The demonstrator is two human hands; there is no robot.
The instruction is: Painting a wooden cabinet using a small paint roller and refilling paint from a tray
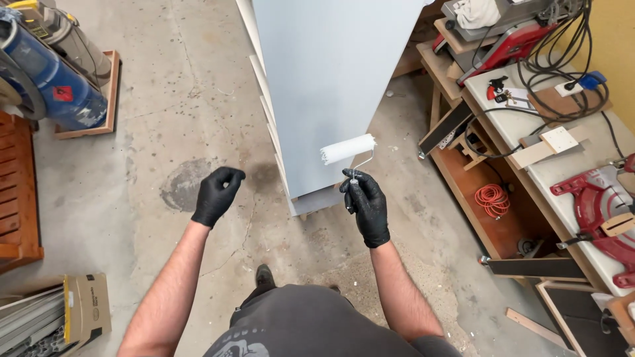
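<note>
Nearest the camera, the right hand (365,206), in a black glove, has its fingers wrapped tight around the handle of a small paint roller (348,149), holding it upright so the white sleeve sits crosswise against the lower part of the pale grey cabinet (331,79), near its bottom edge, where it can bear flat on the panel. The left hand (217,194), also gloved, hangs free over the concrete floor (165,132), curled into a loose fist with nothing in it, clear of the fresh surface. Farther right, a workbench (562,168) carries a red saw (598,198) and tangled cables (562,46).
</note>
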